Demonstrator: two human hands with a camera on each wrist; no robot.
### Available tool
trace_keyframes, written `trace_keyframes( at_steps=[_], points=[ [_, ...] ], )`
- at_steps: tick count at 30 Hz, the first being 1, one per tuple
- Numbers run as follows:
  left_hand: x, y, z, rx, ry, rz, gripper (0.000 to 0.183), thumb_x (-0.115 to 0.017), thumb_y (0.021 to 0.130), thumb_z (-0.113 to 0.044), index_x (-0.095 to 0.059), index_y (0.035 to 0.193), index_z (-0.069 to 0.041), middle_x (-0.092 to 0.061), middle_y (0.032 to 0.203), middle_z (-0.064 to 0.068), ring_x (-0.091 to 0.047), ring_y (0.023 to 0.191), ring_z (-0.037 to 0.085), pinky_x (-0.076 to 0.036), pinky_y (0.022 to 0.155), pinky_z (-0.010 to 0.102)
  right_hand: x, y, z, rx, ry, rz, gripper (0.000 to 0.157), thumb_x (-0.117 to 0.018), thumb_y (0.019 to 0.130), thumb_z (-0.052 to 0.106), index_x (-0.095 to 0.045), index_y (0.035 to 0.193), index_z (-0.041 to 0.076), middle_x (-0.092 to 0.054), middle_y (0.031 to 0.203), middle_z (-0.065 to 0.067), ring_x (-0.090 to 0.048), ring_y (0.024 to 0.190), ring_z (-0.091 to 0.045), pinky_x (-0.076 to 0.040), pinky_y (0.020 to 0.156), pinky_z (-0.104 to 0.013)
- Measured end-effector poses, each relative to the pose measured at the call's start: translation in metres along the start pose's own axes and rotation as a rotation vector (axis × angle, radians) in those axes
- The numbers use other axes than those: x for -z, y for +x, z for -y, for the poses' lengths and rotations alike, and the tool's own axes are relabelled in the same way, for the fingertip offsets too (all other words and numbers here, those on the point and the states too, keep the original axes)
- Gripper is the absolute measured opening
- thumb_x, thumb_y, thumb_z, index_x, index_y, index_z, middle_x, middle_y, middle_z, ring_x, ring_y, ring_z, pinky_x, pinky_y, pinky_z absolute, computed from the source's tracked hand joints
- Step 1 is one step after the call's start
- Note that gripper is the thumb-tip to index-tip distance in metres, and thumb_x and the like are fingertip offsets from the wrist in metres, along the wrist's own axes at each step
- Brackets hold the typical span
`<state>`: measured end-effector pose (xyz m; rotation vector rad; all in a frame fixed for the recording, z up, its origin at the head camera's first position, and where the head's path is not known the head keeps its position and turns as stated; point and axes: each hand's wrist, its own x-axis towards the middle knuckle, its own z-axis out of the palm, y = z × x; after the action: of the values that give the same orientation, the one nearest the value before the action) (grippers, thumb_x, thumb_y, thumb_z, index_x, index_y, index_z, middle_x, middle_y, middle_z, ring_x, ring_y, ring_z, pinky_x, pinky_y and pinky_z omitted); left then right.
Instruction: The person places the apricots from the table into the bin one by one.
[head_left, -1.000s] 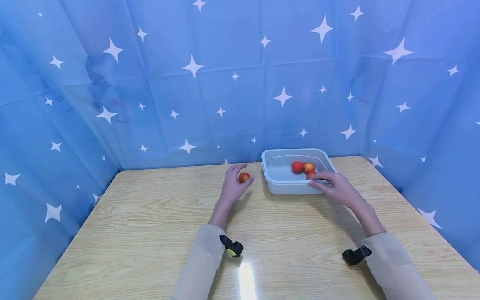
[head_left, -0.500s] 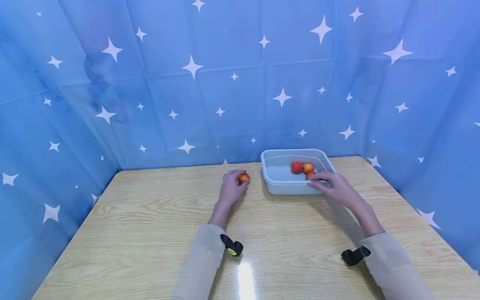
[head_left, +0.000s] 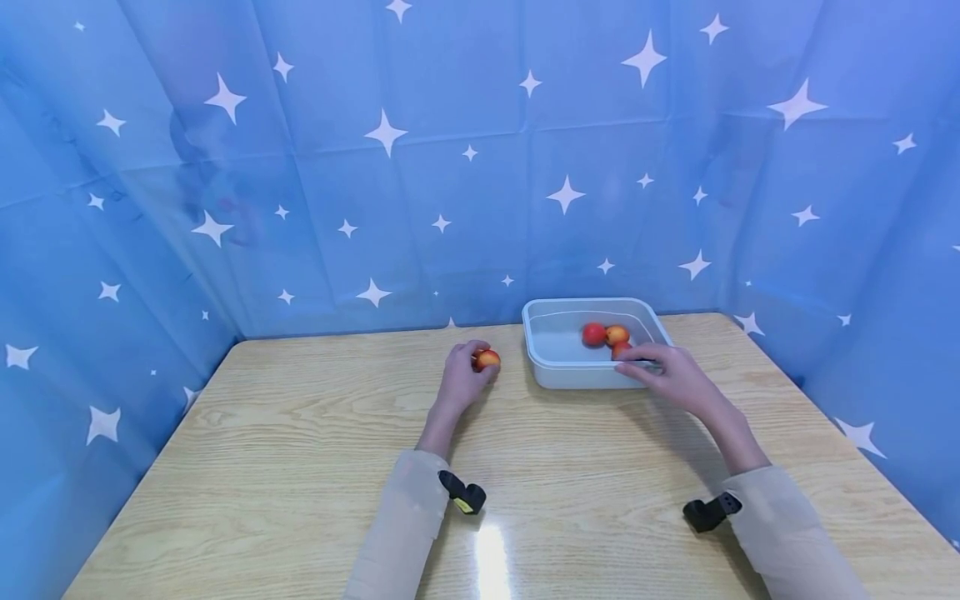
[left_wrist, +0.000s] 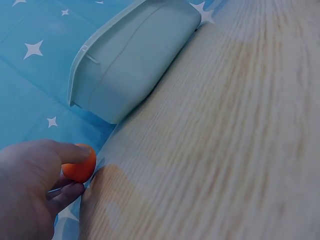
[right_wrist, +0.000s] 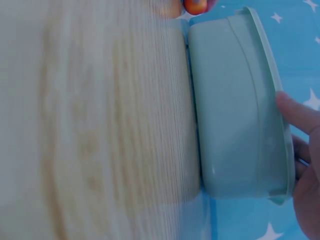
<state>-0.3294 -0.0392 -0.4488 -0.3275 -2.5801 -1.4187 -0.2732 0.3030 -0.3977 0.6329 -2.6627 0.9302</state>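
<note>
My left hand (head_left: 461, 377) grips a small round red-and-yellow fruit (head_left: 487, 359) at the back of the table, left of a pale blue plastic container (head_left: 573, 377). Thumb and fingers lie on either side of that fruit (left_wrist: 81, 169) in the left wrist view. At the container's front right, my right hand (head_left: 678, 379) holds the rim. The right wrist view has the thumb (right_wrist: 295, 111) against the container's outer side, with the fingers over the rim and partly hidden. Inside lie a red fruit (head_left: 593, 334), a yellow-orange fruit (head_left: 617, 335) and another red fruit (head_left: 621, 351), partly covered by the right fingers.
The wooden table (head_left: 300, 467) stretches out in front of both arms. A blue curtain with white stars (head_left: 480, 167) hangs along its back and sides. Black wrist cameras sit on the left sleeve (head_left: 397, 508) and the right sleeve (head_left: 787, 525).
My left fingers have closed in around the fruit, which they stood more widely spread about a second ago. The right hand and the container have stayed in place.
</note>
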Motion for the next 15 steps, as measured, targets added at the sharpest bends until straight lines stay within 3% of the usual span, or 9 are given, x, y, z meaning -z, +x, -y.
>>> trace_keyframes(
  at_steps=[15],
  points=[
    [0.0071, 0.0006, -0.0066, -0.045, -0.105, -0.056, 0.037, -0.073, 0.091, -0.005, -0.063, 0.126, 0.003, -0.06, 0.113, 0.016, -0.06, 0.1, 0.025, -0.055, 0.086, 0.032, -0.0011, 0.0002, -0.001, 0.009, -0.005, -0.015, 0.022, -0.073, 0.095, 0.019, -0.076, 0.113, 0.007, -0.074, 0.108, -0.008, -0.063, 0.1, -0.023, -0.051, 0.086, -0.032]
  ],
)
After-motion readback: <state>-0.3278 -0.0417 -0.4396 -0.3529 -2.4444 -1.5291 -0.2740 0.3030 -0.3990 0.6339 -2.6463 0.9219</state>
